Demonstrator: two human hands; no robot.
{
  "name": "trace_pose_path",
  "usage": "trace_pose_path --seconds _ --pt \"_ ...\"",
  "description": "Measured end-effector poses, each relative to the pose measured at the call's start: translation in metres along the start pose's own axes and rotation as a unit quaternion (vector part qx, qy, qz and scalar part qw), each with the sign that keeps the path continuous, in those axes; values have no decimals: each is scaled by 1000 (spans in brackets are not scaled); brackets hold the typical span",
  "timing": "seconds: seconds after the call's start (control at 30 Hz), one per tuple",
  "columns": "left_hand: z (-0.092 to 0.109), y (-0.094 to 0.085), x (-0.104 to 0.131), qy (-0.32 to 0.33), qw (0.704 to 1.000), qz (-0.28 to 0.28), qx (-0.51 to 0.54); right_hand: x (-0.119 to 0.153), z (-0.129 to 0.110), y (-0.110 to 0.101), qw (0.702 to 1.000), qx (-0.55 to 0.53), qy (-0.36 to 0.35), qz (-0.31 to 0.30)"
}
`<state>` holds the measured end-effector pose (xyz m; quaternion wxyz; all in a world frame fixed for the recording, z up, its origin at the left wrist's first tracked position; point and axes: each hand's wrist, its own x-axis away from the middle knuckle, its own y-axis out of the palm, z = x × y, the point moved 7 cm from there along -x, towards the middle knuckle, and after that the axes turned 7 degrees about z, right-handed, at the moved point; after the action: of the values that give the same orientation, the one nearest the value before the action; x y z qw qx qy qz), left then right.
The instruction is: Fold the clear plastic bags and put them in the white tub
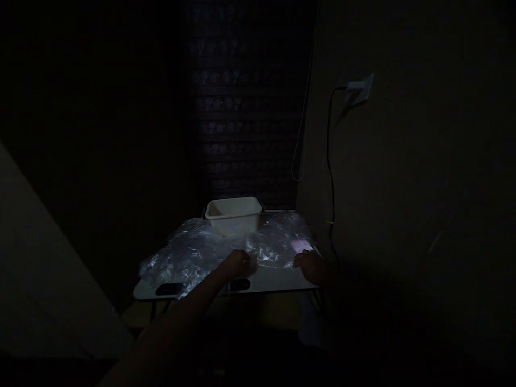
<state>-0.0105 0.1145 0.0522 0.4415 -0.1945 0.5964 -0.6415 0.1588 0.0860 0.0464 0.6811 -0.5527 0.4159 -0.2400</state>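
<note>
In the dim head view, crumpled clear plastic bags (193,250) are spread over a small white table (274,279). My left hand (236,263) is closed, its fingers pinching the edge of a clear plastic bag (268,255) near the table's front. On the other side, my right hand (310,267) pinches the same sheet's right end, so its edge runs between both hands. Fingertips are hard to make out in the dark. Behind the hands stands a white plastic tub (236,223) with dark handles, with plastic around its base.
A bright pinkish patch (301,245) shows beside my right hand. On the right wall, a black cord (330,161) hangs from a wall outlet (365,88). Dark blinds (242,118) with a pull cord (300,161) are behind the table. Dark slots (239,285) lie along the table's front edge.
</note>
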Motion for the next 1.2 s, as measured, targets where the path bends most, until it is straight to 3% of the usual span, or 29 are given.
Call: trace_pose_path --seconds 0.17,0.33,0.43,0.57,0.73,1.0,1.2 --pt "6 -8 2 7 998 -12 -64 -4 -24 -5 999 -28 -12 19" --pt "0 -5 4 -9 997 14 -70 6 -35 20 995 -98 -36 -4" --pt "-11 0 5 -59 998 27 -20 12 -31 28 991 -120 -50 -24" --pt "-25 4 4 -155 986 27 57 10 -26 19 986 -152 -61 -21" --pt "-20 5 -3 -175 979 15 107 1 -29 7 991 -133 -30 14" --pt "-31 15 -6 -262 944 47 194 4 -34 32 995 -89 -15 -47" --pt "-28 14 -4 -300 918 59 252 -8 -37 30 996 -70 -16 -47"
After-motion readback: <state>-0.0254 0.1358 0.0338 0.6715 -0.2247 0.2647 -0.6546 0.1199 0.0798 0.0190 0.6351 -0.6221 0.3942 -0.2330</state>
